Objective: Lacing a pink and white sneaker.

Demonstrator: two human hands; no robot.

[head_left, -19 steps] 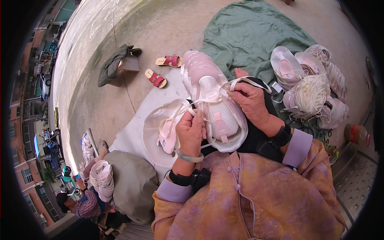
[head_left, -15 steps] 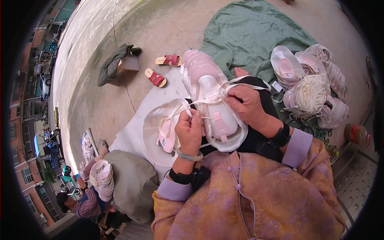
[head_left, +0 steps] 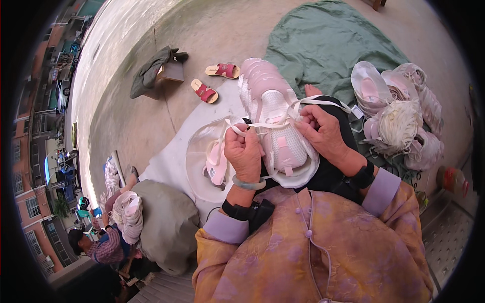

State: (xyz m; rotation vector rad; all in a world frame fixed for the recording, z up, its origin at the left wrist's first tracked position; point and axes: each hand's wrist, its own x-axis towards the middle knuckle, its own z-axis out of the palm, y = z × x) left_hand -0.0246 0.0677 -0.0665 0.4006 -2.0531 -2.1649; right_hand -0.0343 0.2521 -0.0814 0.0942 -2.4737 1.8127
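Note:
A nested stack of pink and white shoe uppers (head_left: 265,83) lies across my lap, its nearest mesh upper (head_left: 284,149) between my hands. My left hand (head_left: 244,155) is closed in a pinch on a white shoelace (head_left: 262,124) at the left of that upper. On the other side my right hand (head_left: 323,132) is closed, thumb and forefinger together on the lace beside the eyelets. A loose length of lace runs over my right knee towards a small white tag (head_left: 356,112). Another white and pink upper (head_left: 194,151) rests beside my left hand, with lace trailing over it.
To the right, more uppers (head_left: 369,88) and a bundle of cream laces (head_left: 399,126) sit by a green cloth (head_left: 323,43). Red sandals (head_left: 204,92) and a cloth-draped box (head_left: 172,70) stand ahead. A grey covered mound (head_left: 164,222) and another person (head_left: 108,247) are at left.
The whole view has shifted slightly, so the scene sits further right. Both hands keep their pinches; the lace between them now stretches straighter across the upper.

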